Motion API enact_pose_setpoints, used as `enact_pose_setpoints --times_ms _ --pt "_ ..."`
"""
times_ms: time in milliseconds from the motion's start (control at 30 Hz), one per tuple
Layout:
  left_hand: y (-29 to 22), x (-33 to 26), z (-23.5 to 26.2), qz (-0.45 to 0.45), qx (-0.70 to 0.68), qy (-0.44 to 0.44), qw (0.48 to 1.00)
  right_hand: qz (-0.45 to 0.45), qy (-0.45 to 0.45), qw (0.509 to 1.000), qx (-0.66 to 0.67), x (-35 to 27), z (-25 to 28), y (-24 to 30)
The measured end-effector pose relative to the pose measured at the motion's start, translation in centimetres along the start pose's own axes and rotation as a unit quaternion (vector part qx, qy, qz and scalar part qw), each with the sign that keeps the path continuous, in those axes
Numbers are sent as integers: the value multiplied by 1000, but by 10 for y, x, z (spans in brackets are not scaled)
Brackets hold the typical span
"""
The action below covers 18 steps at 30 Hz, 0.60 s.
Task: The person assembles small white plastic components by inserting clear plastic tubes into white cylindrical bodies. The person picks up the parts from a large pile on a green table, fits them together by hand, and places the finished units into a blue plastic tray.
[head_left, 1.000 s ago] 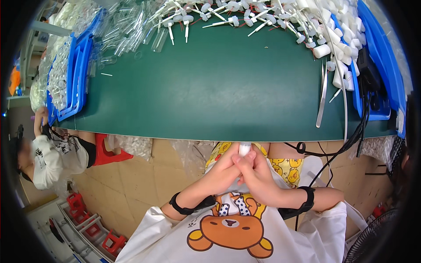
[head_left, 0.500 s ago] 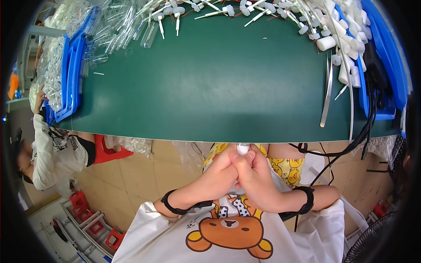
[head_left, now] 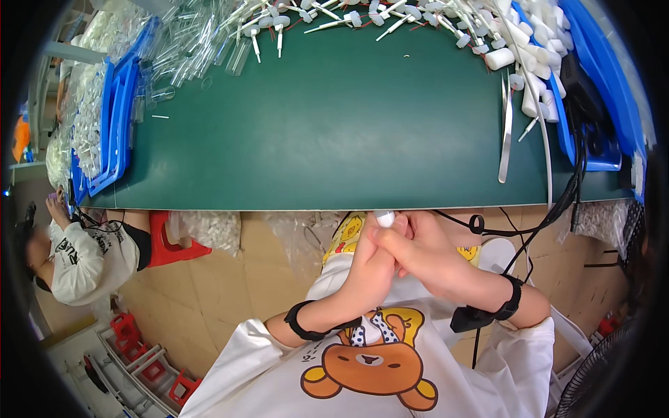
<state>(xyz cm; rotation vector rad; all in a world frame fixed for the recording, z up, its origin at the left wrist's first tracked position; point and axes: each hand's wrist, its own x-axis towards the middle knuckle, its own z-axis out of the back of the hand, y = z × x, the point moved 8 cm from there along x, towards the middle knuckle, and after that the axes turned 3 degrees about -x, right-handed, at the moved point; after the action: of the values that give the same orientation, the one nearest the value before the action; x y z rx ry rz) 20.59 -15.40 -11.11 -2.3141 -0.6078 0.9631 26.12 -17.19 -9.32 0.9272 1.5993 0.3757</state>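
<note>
Just at the table's near edge, both my hands are closed together round a small white cylindrical piece (head_left: 384, 219). Only its rounded white end shows above the fingers; the rest is hidden. My left hand (head_left: 377, 256) wraps it from the left. My right hand (head_left: 424, 249) presses over it from the right, its thumb lying near the white end. Black bands circle both wrists. On the green table (head_left: 313, 139) beyond, a pair of metal tweezers (head_left: 506, 132) lies to the right, pointing away.
Clear tubes (head_left: 188, 52) pile up at the far left, beside blue trays (head_left: 118, 118). White stems with grey discs (head_left: 352, 19) line the far edge. White cylinders (head_left: 533, 56), a blue bin (head_left: 613, 90) and black cables (head_left: 577, 181) crowd the right. Another person (head_left: 90, 251) sits at left.
My forearms have swung slightly right, and my right hand now covers more of the left. The white piece stays gripped at the table edge. The view has shifted a little.
</note>
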Motion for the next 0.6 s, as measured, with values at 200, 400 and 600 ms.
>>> enact_pose_setpoints --times_ms 200,400,600 --pt "-6 3 7 35 92 107 989 71 -21 997 -2 0 -7 -16" --pt "-13 -25 -1 130 -78 213 965 -24 78 969 233 -9 -24 -34" --pt "-7 -35 -6 145 -161 239 947 -80 120 943 300 -18 -36 -34"
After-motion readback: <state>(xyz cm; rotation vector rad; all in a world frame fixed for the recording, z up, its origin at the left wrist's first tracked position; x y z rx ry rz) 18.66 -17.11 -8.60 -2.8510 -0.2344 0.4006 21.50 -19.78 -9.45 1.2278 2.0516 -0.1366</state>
